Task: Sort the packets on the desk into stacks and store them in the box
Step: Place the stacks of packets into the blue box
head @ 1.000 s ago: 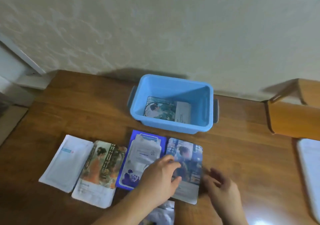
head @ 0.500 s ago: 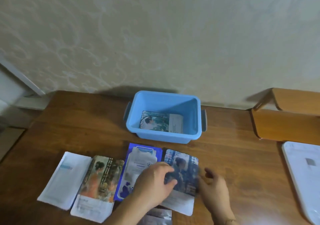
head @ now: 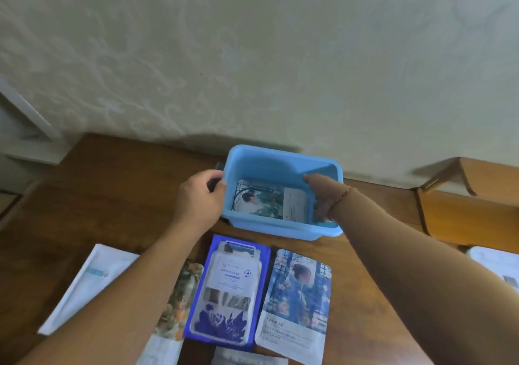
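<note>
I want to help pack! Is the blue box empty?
No, a packet with a picture already lies flat inside the blue box.

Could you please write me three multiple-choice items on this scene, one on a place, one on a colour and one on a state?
1. Where is the left hand?
A. At the box's left end handle
B. Flat on the white packet
C. Inside the box

2. What colour is the box?
A. Red
B. Light blue
C. Black

3. How full is the box?
A. Heaped to the rim
B. Holding no packets
C. Holding a packet lying flat on its bottom

Answers:
1 A, the fingers curl round the dark handle outside the left wall.
2 B, walls and rim are light blue.
3 C, the green pictured packet lies flat on the bottom, the walls rising bare above it, while the right hand reaches in at the right wall.
</note>
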Tool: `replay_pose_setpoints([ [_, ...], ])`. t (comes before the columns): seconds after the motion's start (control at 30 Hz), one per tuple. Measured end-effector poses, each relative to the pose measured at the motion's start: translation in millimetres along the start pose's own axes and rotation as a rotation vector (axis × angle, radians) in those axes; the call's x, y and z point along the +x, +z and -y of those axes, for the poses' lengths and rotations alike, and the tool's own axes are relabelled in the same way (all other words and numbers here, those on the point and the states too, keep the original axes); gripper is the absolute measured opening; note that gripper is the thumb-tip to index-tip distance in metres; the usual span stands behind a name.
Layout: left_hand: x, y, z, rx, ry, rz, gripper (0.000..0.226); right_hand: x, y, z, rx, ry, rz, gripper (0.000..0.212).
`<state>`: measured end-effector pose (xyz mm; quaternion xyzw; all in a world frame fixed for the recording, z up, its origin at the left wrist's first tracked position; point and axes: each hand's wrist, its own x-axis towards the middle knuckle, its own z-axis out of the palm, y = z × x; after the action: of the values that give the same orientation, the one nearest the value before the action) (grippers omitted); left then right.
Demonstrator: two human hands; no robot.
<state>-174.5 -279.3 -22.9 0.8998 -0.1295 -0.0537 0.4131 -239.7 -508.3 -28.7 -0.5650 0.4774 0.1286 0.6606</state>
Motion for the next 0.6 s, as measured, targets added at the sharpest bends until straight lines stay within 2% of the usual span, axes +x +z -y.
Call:
replay_pose_setpoints([
  [0.17, 5, -1, 10, 0.036, 0.045, 0.060, 0.033, 30, 2, -14, -0.066, 0.031, -0.015, 0.046],
  [0.3, 4, 0, 13, 0.028, 0.083, 0.039, 0.035, 27, 6, -14, -0.119, 0.030, 0.009, 0.038],
  [0.47, 3, 3, 15, 0.092, 0.140, 0.061, 0.039, 14, 5, -14, -0.113, 0.032, 0.084, 0.044],
  [0.53, -2, 0, 13, 0.086, 0.182, -0.017, 0.035, -14, 2, -10, -0.226, -0.062, 0.027, 0.048],
  [0.6, -19, -4, 7, 0.020, 0.337, -0.200, 0.026, -60, -8, -12, -0.344, -0.355, -0.076, 0.035],
])
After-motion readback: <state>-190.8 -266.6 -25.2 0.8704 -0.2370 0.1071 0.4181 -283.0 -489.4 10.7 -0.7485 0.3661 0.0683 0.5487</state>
